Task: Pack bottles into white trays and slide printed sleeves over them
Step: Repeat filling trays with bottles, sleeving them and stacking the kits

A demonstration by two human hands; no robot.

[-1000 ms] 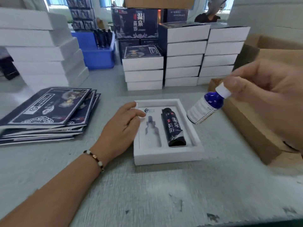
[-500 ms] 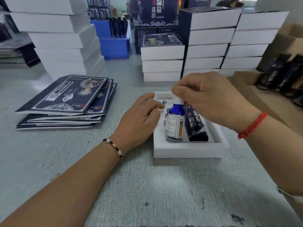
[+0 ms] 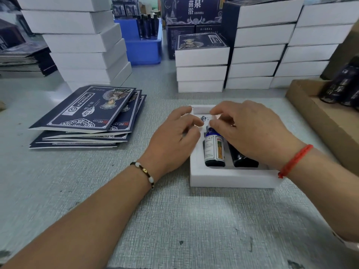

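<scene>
A white tray (image 3: pixel 231 178) lies on the grey table in front of me. In its left slot lies a blue dropper bottle (image 3: pixel 213 150) with a white label, base toward me. A black bottle (image 3: pixel 242 160) fills the right slot, half hidden under my right hand (image 3: pixel 250 131). That hand pinches the blue bottle's white cap between thumb and fingers. My left hand (image 3: pixel 174 140) rests on the tray's left rim, fingers loosely curled near the cap. A stack of flat printed dark-blue sleeves (image 3: pixel 87 113) lies to the left.
Stacks of white boxes (image 3: pixel 258 53) stand behind the tray, and a taller stack (image 3: pixel 83 45) rises at the back left. A blue bin (image 3: pixel 144 49) with dark bottles sits between them. A cardboard box (image 3: pixel 320 115) with black bottles is at the right.
My right hand brought the blue bottle from the right, stood it in the tray, then laid it down into the left slot. My left hand stayed at the tray's left edge.
</scene>
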